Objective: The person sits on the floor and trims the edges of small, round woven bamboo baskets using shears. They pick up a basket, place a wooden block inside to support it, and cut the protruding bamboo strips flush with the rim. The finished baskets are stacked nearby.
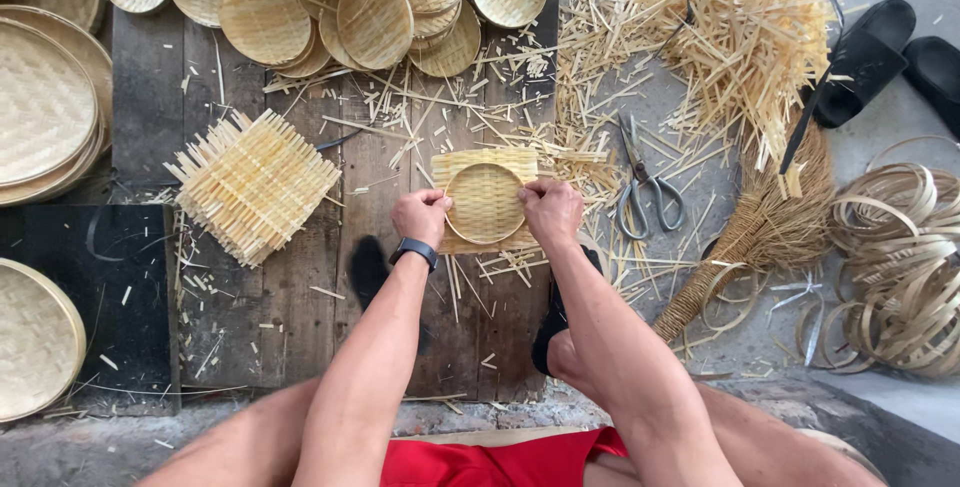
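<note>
A small square mat of woven pale bamboo strips (487,162) is pressed down on the dark wooden board (300,277), with a round bamboo hoop (485,204) seated on it. By judgement the shaping is midway: the mat corners outside the hoop are not yet trimmed, and the grey scissors (645,187) lie unused just to the right. Many finished round trays (375,22) are piled at the far side. The left hand (422,217) and the right hand (550,209) are curled closed on the hoop's left and right edges, the mat between them.

black wristband (414,251), red shorts (500,460)
</note>
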